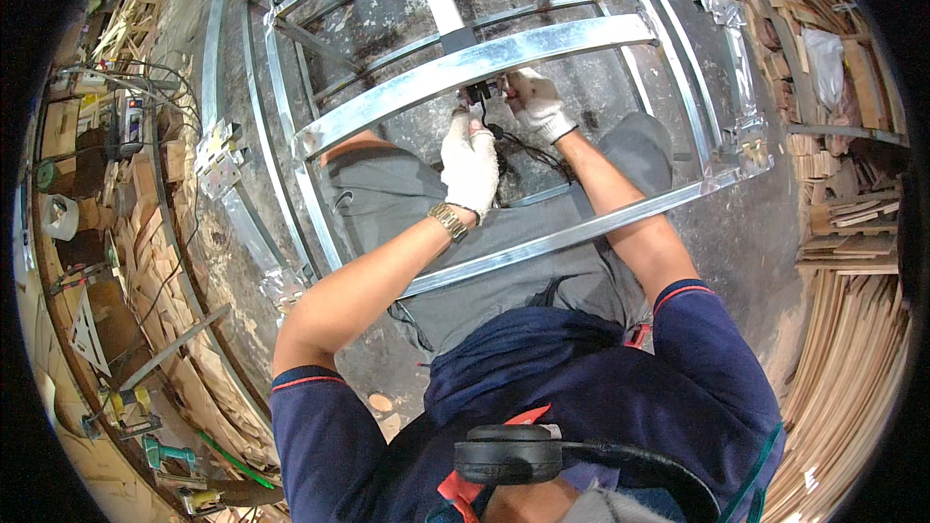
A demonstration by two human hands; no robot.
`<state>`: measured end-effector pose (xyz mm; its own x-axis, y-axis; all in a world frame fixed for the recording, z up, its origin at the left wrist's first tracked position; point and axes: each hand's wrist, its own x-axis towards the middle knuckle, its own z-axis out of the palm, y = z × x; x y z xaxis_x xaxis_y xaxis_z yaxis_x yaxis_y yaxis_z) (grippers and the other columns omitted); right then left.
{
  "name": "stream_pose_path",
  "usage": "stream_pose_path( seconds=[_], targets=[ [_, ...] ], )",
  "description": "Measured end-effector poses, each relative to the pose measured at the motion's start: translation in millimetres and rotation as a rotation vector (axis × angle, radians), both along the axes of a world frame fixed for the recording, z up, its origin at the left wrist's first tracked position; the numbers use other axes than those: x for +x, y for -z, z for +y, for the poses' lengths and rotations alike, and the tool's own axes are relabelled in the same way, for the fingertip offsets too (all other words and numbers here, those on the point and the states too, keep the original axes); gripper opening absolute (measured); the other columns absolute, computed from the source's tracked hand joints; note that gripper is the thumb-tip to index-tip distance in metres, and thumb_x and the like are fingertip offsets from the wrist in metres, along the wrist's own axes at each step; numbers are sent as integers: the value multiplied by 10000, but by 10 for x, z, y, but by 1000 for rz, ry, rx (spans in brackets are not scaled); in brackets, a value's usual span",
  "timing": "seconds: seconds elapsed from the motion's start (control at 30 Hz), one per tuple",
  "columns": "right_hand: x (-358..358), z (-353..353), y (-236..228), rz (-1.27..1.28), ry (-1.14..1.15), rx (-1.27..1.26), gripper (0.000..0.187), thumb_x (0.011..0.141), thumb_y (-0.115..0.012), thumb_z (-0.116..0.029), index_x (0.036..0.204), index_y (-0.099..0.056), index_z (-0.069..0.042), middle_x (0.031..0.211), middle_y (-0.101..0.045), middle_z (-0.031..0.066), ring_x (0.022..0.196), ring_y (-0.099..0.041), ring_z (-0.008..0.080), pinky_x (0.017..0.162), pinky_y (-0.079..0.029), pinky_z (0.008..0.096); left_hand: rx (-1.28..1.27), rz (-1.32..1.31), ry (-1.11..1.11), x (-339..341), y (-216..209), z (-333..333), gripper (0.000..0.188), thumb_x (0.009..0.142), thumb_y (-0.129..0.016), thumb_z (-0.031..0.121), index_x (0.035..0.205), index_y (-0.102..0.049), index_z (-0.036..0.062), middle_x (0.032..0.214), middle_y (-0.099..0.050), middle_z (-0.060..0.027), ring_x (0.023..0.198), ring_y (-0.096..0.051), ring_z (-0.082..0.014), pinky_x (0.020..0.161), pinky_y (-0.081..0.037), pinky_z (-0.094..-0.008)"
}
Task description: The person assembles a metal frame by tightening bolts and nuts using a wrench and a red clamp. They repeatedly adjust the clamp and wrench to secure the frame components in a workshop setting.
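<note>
I sit inside a welded metal frame (620,218), working under its curved front bar (480,68). A white-tubed actuator (441,0) runs from the frame's far side to that bar, and a small black fitting (476,93) shows just below it. My left hand (469,163), in a white glove, has its fingers drawn together at the lower side of the fitting. To the right of it, my gloved right hand (538,102) is closed with its fingertips against the fitting's side; what it pinches is hidden. Black cables (533,155) hang below the hands.
Metal rails with taped corner joints (221,160) flank me on both sides. At the left lie wood offcuts, a teal power drill (168,452) and a white triangular square (89,331). Stacked wood strips (843,378) fill the right side. A white plastic bag (823,68) hangs there.
</note>
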<state>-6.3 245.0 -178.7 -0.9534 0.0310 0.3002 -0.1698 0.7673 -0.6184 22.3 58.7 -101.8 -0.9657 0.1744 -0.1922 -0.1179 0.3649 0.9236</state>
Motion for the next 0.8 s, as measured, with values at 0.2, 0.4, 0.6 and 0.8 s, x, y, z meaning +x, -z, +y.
stream_pose_path(
  seconds=[0.2, 0.4, 0.6, 0.8],
  targets=[
    [-11, 9, 25, -76, -12, -48, 419, 806, -704, -182, 1197, -579, -96, 915, -701, 131, 834, -690, 378, 709, -548, 463, 33, 135, 8, -27, 187, 4, 180, 1037, -491, 174, 932, -532, 34, 720, -530, 8, 607, -463, -77, 532, -395, -270],
    [165, -212, -274, -266, 149, -134, 373, 893, -669, -301, 1206, -614, -104, 915, -723, 188, 843, -708, 397, 674, -542, 489, -5, 157, -19, 0, 239, -14, 213, 1034, -496, 216, 983, -559, 19, 731, -536, -6, 626, -490, -94, 560, -418, -287],
    [529, -394, -1004, -264, 214, -120, 270, 992, -527, -263, 1051, -657, -34, 811, -674, 261, 807, -661, 468, 696, -505, 537, -38, 65, -25, 28, -162, 14, 267, 992, -467, 148, 1119, -587, -54, 898, -632, -262, 797, -601, -398, 775, -486, -443],
    [471, -332, -969, -299, 167, -338, 342, 1002, -514, -311, 945, -672, -13, 838, -668, 266, 857, -648, 473, 738, -491, 537, -12, 63, -38, 57, -227, 12, 308, 1026, -450, 193, 1198, -580, -27, 910, -643, -255, 807, -609, -398, 760, -488, -437]
  ],
)
